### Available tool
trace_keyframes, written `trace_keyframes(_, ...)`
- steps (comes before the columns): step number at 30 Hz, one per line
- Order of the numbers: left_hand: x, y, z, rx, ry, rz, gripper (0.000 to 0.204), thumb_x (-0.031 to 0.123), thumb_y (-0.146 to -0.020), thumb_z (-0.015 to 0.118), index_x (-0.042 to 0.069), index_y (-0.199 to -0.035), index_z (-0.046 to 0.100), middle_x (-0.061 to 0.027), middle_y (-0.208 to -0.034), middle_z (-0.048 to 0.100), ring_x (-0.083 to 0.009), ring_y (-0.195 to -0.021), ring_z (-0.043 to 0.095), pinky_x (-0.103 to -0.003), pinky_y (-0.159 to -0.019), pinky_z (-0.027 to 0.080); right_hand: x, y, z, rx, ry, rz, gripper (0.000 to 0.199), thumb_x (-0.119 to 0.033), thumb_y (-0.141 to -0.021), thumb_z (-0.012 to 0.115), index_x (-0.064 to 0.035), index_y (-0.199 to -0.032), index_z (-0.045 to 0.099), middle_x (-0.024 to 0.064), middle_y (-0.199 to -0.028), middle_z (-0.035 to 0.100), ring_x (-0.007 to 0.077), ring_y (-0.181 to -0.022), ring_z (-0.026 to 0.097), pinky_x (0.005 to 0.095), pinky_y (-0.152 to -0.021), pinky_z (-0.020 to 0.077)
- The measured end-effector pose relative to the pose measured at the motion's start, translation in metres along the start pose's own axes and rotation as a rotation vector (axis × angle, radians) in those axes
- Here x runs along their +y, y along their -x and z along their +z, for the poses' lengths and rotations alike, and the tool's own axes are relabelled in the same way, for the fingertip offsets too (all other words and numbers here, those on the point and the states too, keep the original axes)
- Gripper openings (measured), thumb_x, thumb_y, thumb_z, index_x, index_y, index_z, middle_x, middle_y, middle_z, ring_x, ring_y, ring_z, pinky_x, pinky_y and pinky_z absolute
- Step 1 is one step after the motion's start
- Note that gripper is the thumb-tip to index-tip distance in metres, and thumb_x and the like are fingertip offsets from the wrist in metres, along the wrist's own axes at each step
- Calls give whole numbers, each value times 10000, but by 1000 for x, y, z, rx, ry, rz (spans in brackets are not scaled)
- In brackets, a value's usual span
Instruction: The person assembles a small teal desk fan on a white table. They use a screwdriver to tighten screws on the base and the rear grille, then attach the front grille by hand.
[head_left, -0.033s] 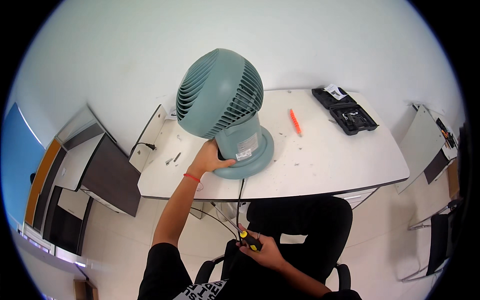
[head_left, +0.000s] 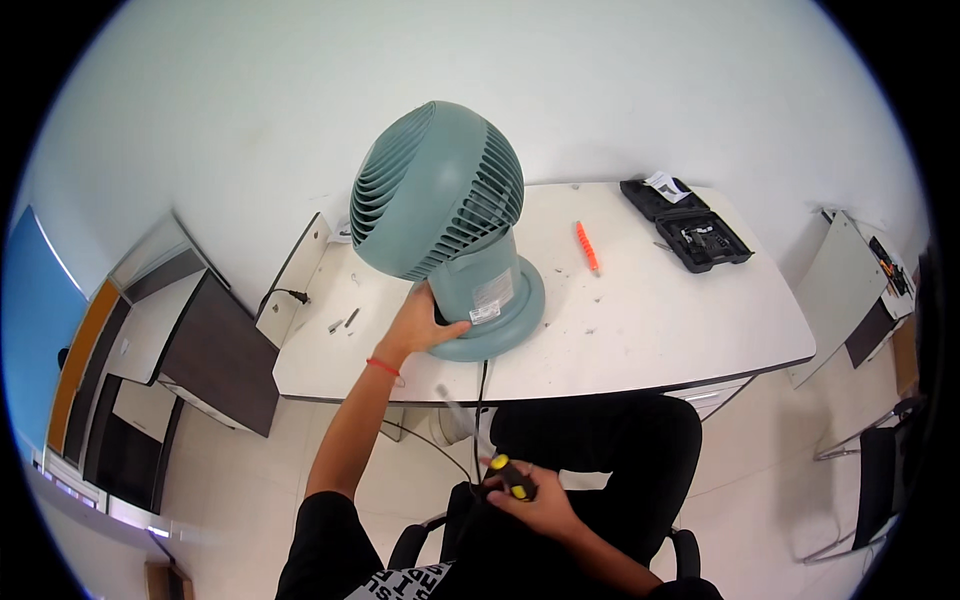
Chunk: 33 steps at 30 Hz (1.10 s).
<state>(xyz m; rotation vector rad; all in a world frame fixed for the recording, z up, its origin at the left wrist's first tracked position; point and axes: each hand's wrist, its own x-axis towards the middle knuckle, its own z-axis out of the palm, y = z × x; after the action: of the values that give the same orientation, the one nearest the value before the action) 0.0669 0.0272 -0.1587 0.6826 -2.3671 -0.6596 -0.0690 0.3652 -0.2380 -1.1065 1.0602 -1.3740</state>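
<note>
In the head view, the green fan (head_left: 440, 190) stands upright on the white table (head_left: 650, 340), its round head above a thick stand and a wide circular base. The left hand (head_left: 412, 322) is against the left side of that stand, low down near the base; the thumb is spread away from the fingers and lies across the front, while the fingers pass behind the stand, so I cannot tell whether they close firmly or merely rest there. A red band (head_left: 382, 366) circles the wrist. The stand's pale label (head_left: 492, 295) is to the right of the thumb.

The right hand (head_left: 538, 502) is below the table's front edge, over the person's lap, with its fingers wrapped around the black and yellow handle of a screwdriver (head_left: 518, 482). The blurred shaft points up and left, toward the table edge. A black cord (head_left: 484, 385) drops from the fan's base to near this hand; whether the fingers touch it is unclear.

At the table's right rear, a black case (head_left: 722, 262) lies open. White paper (head_left: 665, 186) rests in its lid, and small dark pieces (head_left: 708, 237) fill the other half. An orange rod (head_left: 587, 248) lies between fan and case; two small slim pieces (head_left: 352, 317) lie left of the fan.
</note>
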Motion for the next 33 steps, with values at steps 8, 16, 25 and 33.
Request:
trace_keyframes(8, 59, 14, 33, 299, 11, -218, 1083, 405, -641, 919, -43, -1457, 365, -232, -1348, 591, -368, -1249, 581, -409, -1058, 455, -108, -71, -69, 510, 110, -168, 151, -83, -929, 695, -43, -896, 553, -4, -694, 526, 66, -626, 524, 221, -564, 431)
trace_keyframes(16, 20, 10, 7, 164, 204, -164, 1142, 387, -541, 977, -28, -1447, 418, -189, -1365, 599, -317, -1282, 572, -389, -1095, 426, -127, -79, -72, 288, -3, -428, 296, -55, -940, 610, -36, -1198, 467, -9, -766, 513, 44, -644, 409, 201, -596, 315)
trace_keyframes(25, -24, 2, -24, -43, 546, -224, 1126, 132, -466, 1007, -12, -1444, 469, -118, -1380, 599, -254, -1307, 530, -359, -1154, 351, -79, -90, -62, 271, -49, -593, 420, -133, -903, 723, -12, -1230, 489, 61, -888, 579, 92, -731, 548, 224, -651, 449)
trace_keyframes(33, -39, 30, -41, 464, 621, 32, 479, 296, -905, 700, -55, -1222, 621, -153, -1201, 656, -263, -1131, 627, -380, -977, 500, -78, -126, -62, 434, 152, -726, 360, -114, -874, 739, 13, -1178, 592, 72, -949, 599, 136, -836, 577, 236, -754, 462)
